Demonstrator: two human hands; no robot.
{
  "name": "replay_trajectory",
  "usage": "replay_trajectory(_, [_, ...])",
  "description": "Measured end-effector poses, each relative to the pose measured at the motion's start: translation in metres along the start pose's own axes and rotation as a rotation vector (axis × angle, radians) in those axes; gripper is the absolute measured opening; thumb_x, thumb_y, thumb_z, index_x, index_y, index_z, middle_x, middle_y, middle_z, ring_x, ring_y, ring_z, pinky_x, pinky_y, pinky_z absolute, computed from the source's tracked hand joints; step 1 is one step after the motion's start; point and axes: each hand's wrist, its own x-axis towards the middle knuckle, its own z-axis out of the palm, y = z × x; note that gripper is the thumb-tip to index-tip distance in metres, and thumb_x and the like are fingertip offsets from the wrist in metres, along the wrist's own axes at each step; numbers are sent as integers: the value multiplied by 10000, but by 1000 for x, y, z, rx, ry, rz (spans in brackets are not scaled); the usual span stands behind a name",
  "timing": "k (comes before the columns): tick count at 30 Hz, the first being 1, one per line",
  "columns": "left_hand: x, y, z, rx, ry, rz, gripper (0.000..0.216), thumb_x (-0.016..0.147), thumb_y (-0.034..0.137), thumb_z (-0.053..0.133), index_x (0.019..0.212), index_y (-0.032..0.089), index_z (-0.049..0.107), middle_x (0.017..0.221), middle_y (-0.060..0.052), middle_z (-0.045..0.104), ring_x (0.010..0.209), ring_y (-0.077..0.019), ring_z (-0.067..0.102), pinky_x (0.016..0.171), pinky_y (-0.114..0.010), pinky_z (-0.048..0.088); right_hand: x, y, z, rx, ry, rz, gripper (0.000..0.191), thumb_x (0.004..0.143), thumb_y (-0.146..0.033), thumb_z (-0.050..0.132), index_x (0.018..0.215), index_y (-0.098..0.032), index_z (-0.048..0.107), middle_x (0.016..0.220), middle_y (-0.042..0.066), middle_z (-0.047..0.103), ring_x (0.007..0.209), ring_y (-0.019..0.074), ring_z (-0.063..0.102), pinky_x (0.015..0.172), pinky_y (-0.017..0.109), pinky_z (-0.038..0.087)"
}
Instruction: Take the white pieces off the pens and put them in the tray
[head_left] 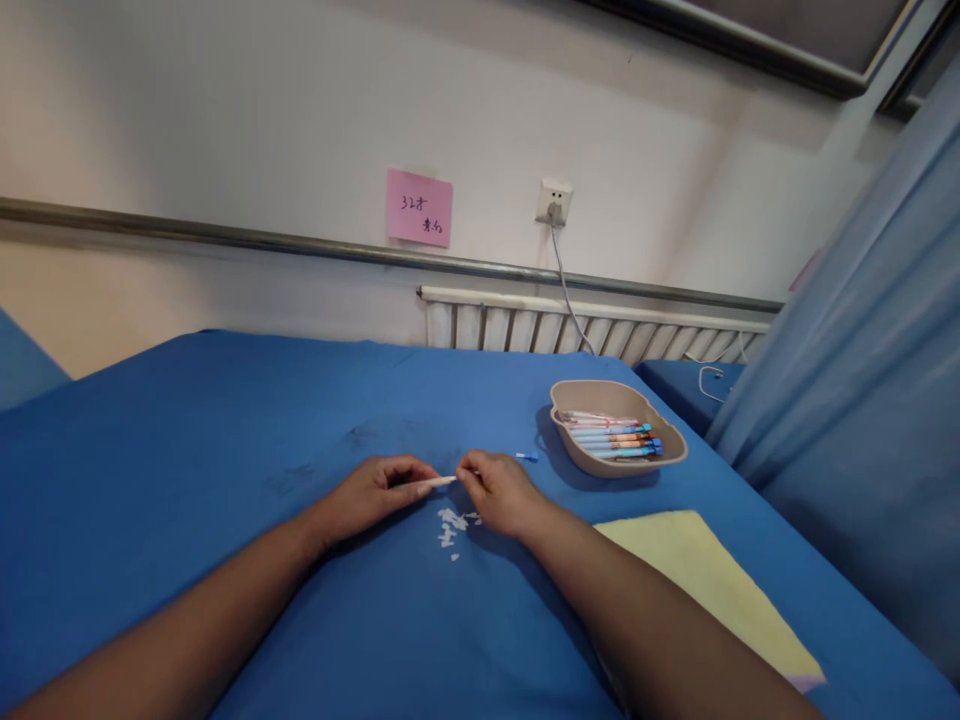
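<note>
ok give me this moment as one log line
left hand: holds white stick | right hand: pinches its other end | below: white scraps | right: tray of pens

Both forearms reach in bare from below and converge ahead. The left hand (377, 492) lies palm down, fingers curled, thumb and forefinger pinched. Just right of it, the right hand (501, 492) mirrors it, fingertips pinched, the two hands nearly touching.
</note>
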Motion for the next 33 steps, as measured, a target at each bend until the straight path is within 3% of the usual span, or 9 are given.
replay_trajectory(6, [1, 0, 10, -60, -34, 27, 218, 761, 399, 601, 840, 210, 677, 805, -18, 675, 770, -176, 596, 719, -263, 439, -12, -18, 5, 139, 12, -28, 283, 904, -352, 432, 1122, -184, 497, 1062, 90, 606, 977, 193, 563, 841, 321, 419])
replay_trajectory(10, [1, -2, 11, -114, -39, 49, 289, 755, 404, 615, 969, 214, 652, 891, -35, 670, 828, -188, 593, 756, -280, 439, -15, -21, 5, 323, 12, -20, 429, 884, -416, 467, 1232, -169, 418, 1170, 114, 545, 1042, 199, 537, 902, 351, 410])
replay_trajectory(16, [-1, 0, 14, -134, -35, 24, 385, 756, 414, 622, 1072, 195, 599, 701, 11, 610, 629, -128, 532, 592, -225, 396, -8, -8, 10, 831, -25, 70, 506, 866, -590, 393, 1231, -241, 434, 1255, 99, 497, 1072, 187, 538, 884, 338, 431])
replay_trajectory(20, [-1, 2, 14, -197, -28, 6, 384, 756, 404, 628, 1068, 182, 608, 738, -7, 636, 690, -133, 565, 651, -237, 421, 0, 4, 6, 1068, 48, 193, 556, 842, -671, 311, 1142, -246, 507, 1220, 101, 529, 998, 197, 572, 758, 322, 471])
replay_trajectory(23, [1, -2, 12, -261, 13, -43, 352, 743, 417, 643, 979, 156, 629, 817, -43, 659, 710, -136, 580, 684, -253, 446, 7, 22, -3, 924, 160, 309, 487, 846, -619, 360, 1018, -210, 559, 1016, 72, 615, 843, 166, 591, 670, 283, 464])
replay_trajectory(25, [3, -6, 9, -316, 71, -67, 349, 743, 422, 647, 957, 148, 626, 854, -57, 661, 683, -124, 575, 673, -252, 456, 8, 37, -9, 687, 201, 302, 346, 774, -507, 551, 873, -177, 579, 794, 24, 613, 721, 138, 570, 642, 253, 442])
replay_trajectory(27, [6, -11, 7, -373, 134, -82, 346, 746, 417, 650, 954, 143, 618, 871, -65, 659, 657, -114, 569, 649, -247, 461, 5, 50, -15, 487, 103, 266, 252, 723, -407, 625, 802, -172, 581, 667, -18, 572, 616, 112, 525, 585, 227, 416])
replay_trajectory(30, [8, -15, 4, -442, 177, -94, 332, 746, 391, 663, 951, 135, 611, 867, -65, 656, 640, -104, 567, 616, -235, 461, -3, 58, -23, 251, -178, 179, 225, 663, -309, 693, 818, -176, 599, 665, -31, 574, 587, 98, 503, 553, 208, 387])
replay_trajectory(33, [9, -15, 5, -459, 186, -100, 325, 736, 385, 677, 928, 132, 610, 861, -64, 658, 630, -97, 568, 605, -229, 462, -9, 52, -29, 56, -268, 77, 161, 686, -251, 688, 808, -180, 610, 727, -18, 599, 625, 95, 511, 572, 201, 368])
